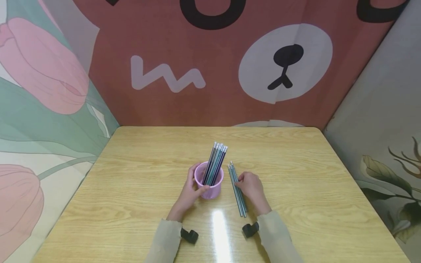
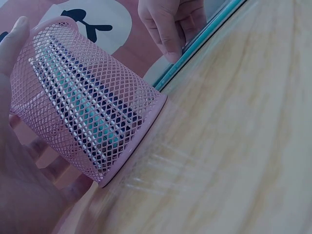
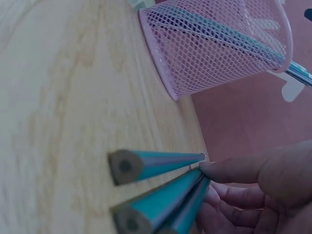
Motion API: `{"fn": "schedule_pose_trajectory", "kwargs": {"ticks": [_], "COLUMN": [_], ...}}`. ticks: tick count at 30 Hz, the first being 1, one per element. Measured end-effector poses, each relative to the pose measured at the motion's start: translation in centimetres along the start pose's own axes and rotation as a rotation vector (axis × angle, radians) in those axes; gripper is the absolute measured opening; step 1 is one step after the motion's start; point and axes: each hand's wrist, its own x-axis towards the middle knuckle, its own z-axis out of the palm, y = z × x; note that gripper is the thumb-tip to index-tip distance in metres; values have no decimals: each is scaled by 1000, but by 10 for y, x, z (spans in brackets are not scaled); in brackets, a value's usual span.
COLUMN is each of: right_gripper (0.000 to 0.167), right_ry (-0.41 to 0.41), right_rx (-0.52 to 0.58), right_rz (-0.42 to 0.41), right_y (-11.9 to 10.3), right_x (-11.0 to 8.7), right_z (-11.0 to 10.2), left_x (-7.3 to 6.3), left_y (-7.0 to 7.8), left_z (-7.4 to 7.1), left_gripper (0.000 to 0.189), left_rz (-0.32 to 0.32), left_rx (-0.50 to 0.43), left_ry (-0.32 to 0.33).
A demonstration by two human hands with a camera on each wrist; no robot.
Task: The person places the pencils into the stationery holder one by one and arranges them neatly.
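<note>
A pink mesh pencil cup [image 1: 211, 192] stands upright on the table, holding a bundle of dark and teal pencils [image 1: 215, 164] with their eraser ends up, leaning right. My left hand [image 1: 189, 190] holds the cup from the left, thumb near the front rim and fingers round the far side. To the right of the cup lie a few teal pencils [image 1: 237, 197], their flat unsharpened ends toward me. My right hand [image 1: 251, 186] pinches at these pencils from the right. In the right wrist view, the thumb touches two close-together pencils [image 3: 170, 200], while another pencil [image 3: 156, 163] lies slightly apart.
The wooden table [image 1: 138, 175] extends around both hands. Behind it hangs a reddish-brown cloth [image 1: 158, 106] with a cartoon bear face. Flower-patterned cloths flank the table on the left and right. A black strap mount [image 1: 189, 235] sits at the left wrist, with another at the right.
</note>
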Motion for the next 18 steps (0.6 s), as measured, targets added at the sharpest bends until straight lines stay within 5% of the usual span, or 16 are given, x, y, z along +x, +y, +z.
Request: {"fn": "schedule_pose_trajectory", "kwargs": {"ticks": [18], "right_gripper": [22], "right_ry": [40], "right_rx": [230], "right_rz": [6], "right_y": [2], "right_x": [-4], "right_z": [-19], "left_x": [0], "left_y": [0], "left_z": [0], "left_gripper": [85], "left_rz": [12], "left_rx": [3], "left_ry": [-2]}}
